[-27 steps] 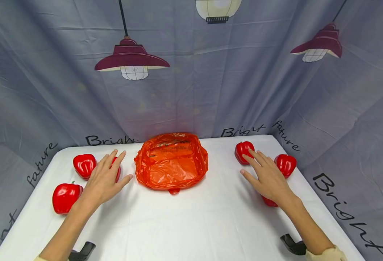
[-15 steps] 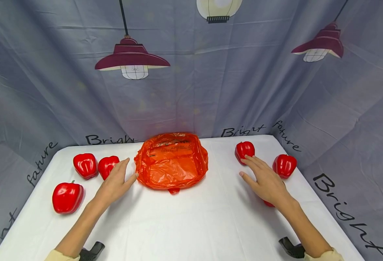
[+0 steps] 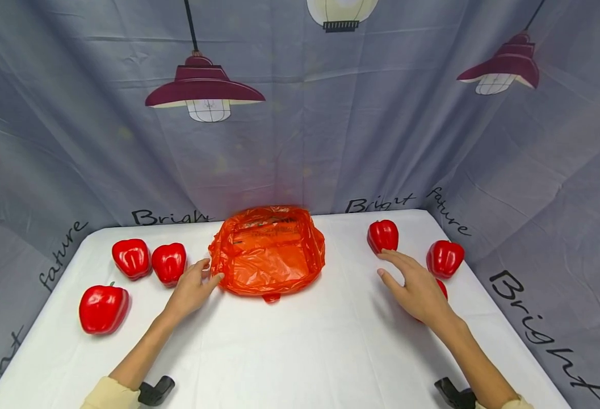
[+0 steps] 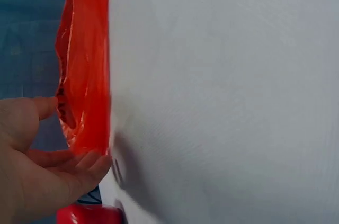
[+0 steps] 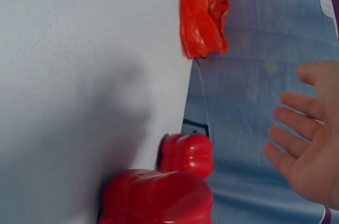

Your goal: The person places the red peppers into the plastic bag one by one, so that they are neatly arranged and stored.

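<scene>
An orange-red plastic bag (image 3: 317, 253) with its mouth spread wide sits at the middle back of the table. My left hand (image 3: 193, 289) is at the bag's left edge; in the left wrist view its thumb and fingers stand apart at the bag's side (image 4: 90, 65). The right hand (image 3: 418, 288) hovers with spread fingers and holds nothing. Just past its fingertips is a red bell pepper (image 3: 383, 234). A second pepper (image 3: 445, 259) lies to its right, and a third (image 3: 441, 288) is mostly hidden beneath the hand.
Three more red bell peppers lie at the left: one at the back (image 3: 131, 259), one beside the left hand (image 3: 169, 264), one nearer the front (image 3: 103, 310). A grey printed curtain (image 3: 289, 142) surrounds the white table (image 3: 289, 352) at the back and sides.
My left hand has moved right from above the peppers to the bag's left edge, uncovering a pepper, and its fingers have drawn together. The right hand has shifted only slightly.
</scene>
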Available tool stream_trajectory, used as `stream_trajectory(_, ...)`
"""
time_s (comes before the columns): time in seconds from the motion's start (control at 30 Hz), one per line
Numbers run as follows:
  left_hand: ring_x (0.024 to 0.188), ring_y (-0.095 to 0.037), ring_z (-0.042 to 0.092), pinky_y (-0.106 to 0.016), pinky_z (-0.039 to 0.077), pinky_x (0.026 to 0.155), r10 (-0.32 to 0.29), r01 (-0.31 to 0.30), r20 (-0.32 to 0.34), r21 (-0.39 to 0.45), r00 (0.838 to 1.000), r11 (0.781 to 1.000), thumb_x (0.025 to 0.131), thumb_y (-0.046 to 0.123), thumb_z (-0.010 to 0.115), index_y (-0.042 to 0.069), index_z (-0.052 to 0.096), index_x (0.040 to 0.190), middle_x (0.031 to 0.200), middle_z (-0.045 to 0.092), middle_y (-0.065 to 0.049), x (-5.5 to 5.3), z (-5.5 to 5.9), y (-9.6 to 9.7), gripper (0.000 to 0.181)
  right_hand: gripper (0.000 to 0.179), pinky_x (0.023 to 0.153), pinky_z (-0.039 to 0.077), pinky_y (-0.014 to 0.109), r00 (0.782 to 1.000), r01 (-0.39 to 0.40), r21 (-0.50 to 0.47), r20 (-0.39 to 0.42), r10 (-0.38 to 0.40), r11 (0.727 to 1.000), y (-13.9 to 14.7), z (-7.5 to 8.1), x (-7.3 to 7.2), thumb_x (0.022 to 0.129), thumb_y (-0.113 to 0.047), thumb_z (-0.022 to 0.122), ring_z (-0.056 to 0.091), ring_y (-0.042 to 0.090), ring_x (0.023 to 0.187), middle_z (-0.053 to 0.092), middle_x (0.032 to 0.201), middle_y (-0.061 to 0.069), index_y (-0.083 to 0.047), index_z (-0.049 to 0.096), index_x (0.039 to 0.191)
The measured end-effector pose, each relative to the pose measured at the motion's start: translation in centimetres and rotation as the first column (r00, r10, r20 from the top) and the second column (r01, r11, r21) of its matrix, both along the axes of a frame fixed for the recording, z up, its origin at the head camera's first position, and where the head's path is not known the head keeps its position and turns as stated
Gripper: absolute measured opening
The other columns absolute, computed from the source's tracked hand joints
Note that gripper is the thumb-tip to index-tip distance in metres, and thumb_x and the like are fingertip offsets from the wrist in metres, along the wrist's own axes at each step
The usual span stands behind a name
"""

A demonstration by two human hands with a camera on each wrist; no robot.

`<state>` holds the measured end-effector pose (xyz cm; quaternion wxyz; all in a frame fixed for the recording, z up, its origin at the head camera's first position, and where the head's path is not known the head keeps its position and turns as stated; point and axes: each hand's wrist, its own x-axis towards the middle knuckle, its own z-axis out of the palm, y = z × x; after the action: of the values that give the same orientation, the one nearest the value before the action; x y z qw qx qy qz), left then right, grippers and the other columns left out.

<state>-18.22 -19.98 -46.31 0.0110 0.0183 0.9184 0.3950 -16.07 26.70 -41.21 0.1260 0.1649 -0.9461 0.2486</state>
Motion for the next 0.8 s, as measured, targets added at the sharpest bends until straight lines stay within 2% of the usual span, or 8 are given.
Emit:
stream_trajectory(0.17, 0.118, -0.044, 0.058, -0.053, 0.048, 0.098, 0.046, -0.047, 0.022, 0.045, 0.999, 0.998, 0.097, 0.018, 0.064, -0.015, 0.037, 0.142, 0.129, 0.056, -0.034, -0.6, -0.9, 0.2, 0.062, 0.04, 0.091, 0.052, 0.058, 1.0, 0.014, -0.115, -0.005, -0.014, 0.993, 0.2, 0.1, 0.6, 0.094, -0.02, 0.069, 0.056, 0.038, 0.122, 0.062, 0.133, 0.014, -0.008, 0.063, 0.132)
stream_trajectory(0.33, 0.115, -0.043, 0.059, -0.05, 0.051, 0.094, 0.087, -0.09, 0.041, 0.062, 0.995, 0.994, 0.097, 0.016, 0.064, -0.013, 0.042, 0.141, 0.127, 0.058, -0.033, -0.8, -1.2, 0.4, 0.058, 0.039, 0.089, 0.052, 0.057, 0.999, 0.036, -0.207, 0.009, -0.035, 0.978, 0.9, -0.1, 1.1, 0.093, -0.016, 0.071, 0.063, 0.039, 0.111, 0.066, 0.127, 0.013, -0.008, 0.064, 0.13)
stream_trajectory(0.6, 0.114, -0.043, 0.06, -0.049, 0.05, 0.096, 0.101, -0.105, 0.046, 0.088, 0.994, 0.991, 0.097, 0.014, 0.064, -0.014, 0.046, 0.137, 0.124, 0.06, -0.032, -0.8, -1.2, 0.5, 0.052, 0.038, 0.084, 0.054, 0.059, 0.994, 0.107, -0.235, 0.009, -0.108, 0.966, 1.9, -0.5, 2.4, 0.092, -0.015, 0.073, 0.063, 0.04, 0.106, 0.066, 0.123, 0.016, -0.006, 0.065, 0.128)
stream_trajectory(0.8, 0.113, -0.041, 0.06, -0.049, 0.05, 0.096, 0.116, -0.119, 0.036, 0.095, 0.993, 0.988, 0.097, 0.014, 0.065, -0.014, 0.049, 0.136, 0.123, 0.061, -0.031, -0.7, -1.3, 0.6, 0.05, 0.038, 0.083, 0.054, 0.056, 0.985, 0.171, -0.234, 0.022, -0.171, 0.957, 3.1, -1.1, 3.4, 0.092, -0.015, 0.073, 0.059, 0.035, 0.113, 0.065, 0.125, 0.014, -0.007, 0.065, 0.129)
